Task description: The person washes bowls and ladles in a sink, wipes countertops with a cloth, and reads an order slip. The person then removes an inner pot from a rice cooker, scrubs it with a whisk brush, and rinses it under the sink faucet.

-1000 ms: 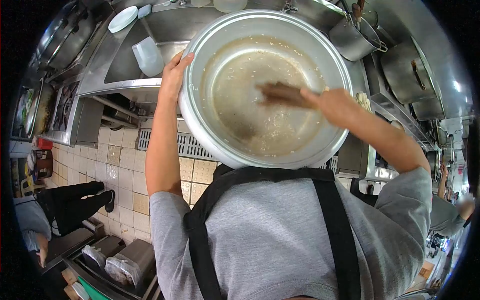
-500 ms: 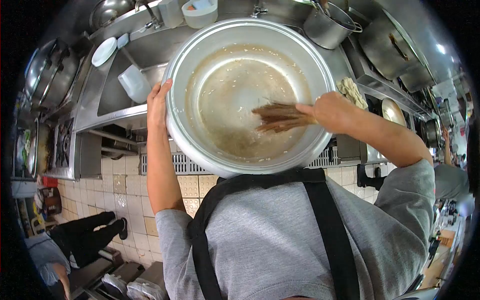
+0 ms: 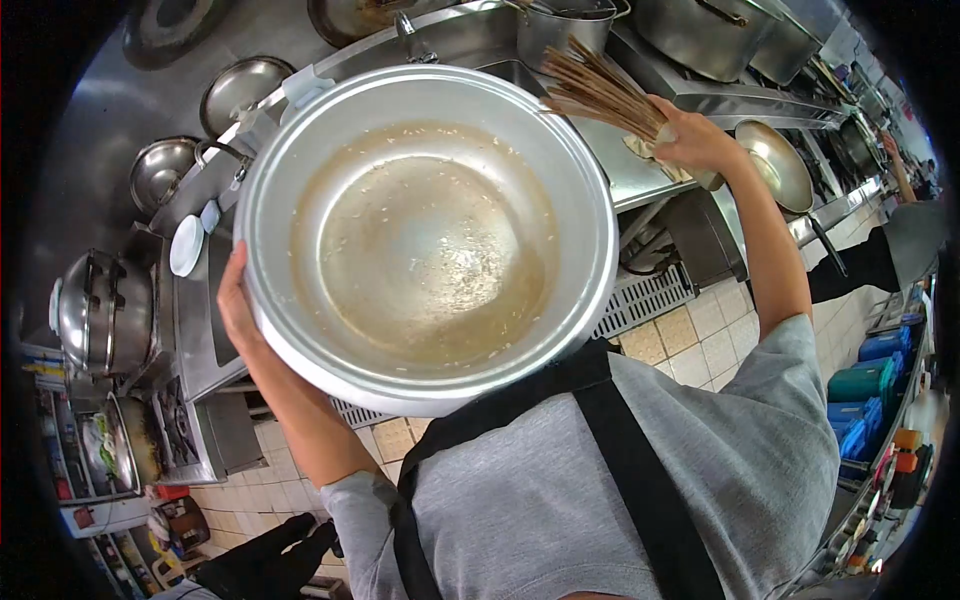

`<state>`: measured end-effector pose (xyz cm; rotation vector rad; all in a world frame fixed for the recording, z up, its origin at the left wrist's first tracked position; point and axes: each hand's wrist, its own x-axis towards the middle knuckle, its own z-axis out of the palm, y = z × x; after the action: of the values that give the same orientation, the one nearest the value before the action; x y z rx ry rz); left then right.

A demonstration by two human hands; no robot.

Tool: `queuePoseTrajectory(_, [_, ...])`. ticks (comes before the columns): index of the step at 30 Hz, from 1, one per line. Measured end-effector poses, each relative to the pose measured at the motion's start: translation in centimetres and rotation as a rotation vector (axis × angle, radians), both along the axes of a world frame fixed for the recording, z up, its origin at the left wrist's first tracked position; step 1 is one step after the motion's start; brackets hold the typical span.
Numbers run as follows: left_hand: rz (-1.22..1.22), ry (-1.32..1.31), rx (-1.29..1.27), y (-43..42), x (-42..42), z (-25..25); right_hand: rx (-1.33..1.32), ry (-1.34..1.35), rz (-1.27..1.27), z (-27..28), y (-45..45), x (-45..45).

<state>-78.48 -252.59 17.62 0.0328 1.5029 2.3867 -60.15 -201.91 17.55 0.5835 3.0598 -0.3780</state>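
Note:
A large round metal pot [image 3: 272,235] fills the middle of the view, tilted towards me and against the front of my apron. Shallow cloudy water [image 3: 420,240] with scattered white grains, like rice, lies in its bottom. My left hand [image 3: 236,305] is closed around the pot's left side, fingertips at the rim and the rest partly hidden behind it. Beyond the right rim, my right hand [image 3: 695,140] is wrapped round a bamboo brush [image 3: 605,95]. Its bristles point up and left, out of the water and over the pot's upper right edge.
Behind the pot runs a steel sink counter with a faucet [image 3: 415,40] and a stockpot [image 3: 565,35]. A wok [image 3: 775,165] sits on the right-hand stove. A white plate [image 3: 186,246] rests at left. Other people stand at the far right and lower left.
The bamboo brush has come up out of the water and past the pot's right rim in my right hand. The pot has shifted left in view, and my view has turned.

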Motion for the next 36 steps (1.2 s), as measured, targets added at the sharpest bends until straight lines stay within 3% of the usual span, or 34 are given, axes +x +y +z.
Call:
queuePoseTrajectory(6, [0.074, 0.085, -0.018, 3.6, -4.3, 4.2, 0.058, -0.11, -0.14, -9.0, 7.9, -4.9])
queuePoseTrajectory(8, [0.127, 0.079, -0.088, 6.6, -3.8, 5.7, 0.12, -0.004, -0.144, -12.9, 10.2, -6.1])
queuePoseTrajectory(10, [0.141, 0.035, 0.002, 9.4, -4.1, 6.0, 0.186, 0.064, -0.157, -15.3, 10.8, -6.8])
queuePoseTrajectory(12, [0.212, 0.075, 0.007, 11.9, -4.8, 5.8, 0.217, 0.024, -0.204, -17.7, 11.9, -7.8])
queuePoseTrajectory(14, [0.259, 0.026, 0.037, 13.4, -5.8, 5.3, 0.298, -0.023, -0.211, -17.9, 11.8, -8.9])
queuePoseTrajectory(18, [0.369, 0.022, -0.004, 16.4, -8.3, 4.0, 0.349, 0.373, -0.074, -14.3, 11.6, -13.8])
queuePoseTrajectory(22, [0.391, 0.073, -0.148, 18.1, -10.3, 1.3, -0.122, 0.312, 0.242, -14.8, 9.5, -24.3])
queuePoseTrajectory(26, [0.477, 0.143, -0.299, 21.1, -11.0, -0.9, -0.288, 0.312, 0.377, -18.9, 6.1, -36.6])
queuePoseTrajectory(29, [0.505, 0.121, -0.278, 22.4, -11.4, -2.7, -0.546, 0.375, 0.308, -23.0, 4.2, -46.4])
queuePoseTrajectory(32, [0.494, 0.091, -0.219, 22.4, -12.2, -5.2, -1.141, 0.204, -0.007, -21.5, 2.8, -51.3])
queuePoseTrajectory(36, [0.505, 0.041, -0.24, 23.3, -12.4, -7.0, -1.307, 0.207, -0.085, -22.9, 2.7, -57.2])
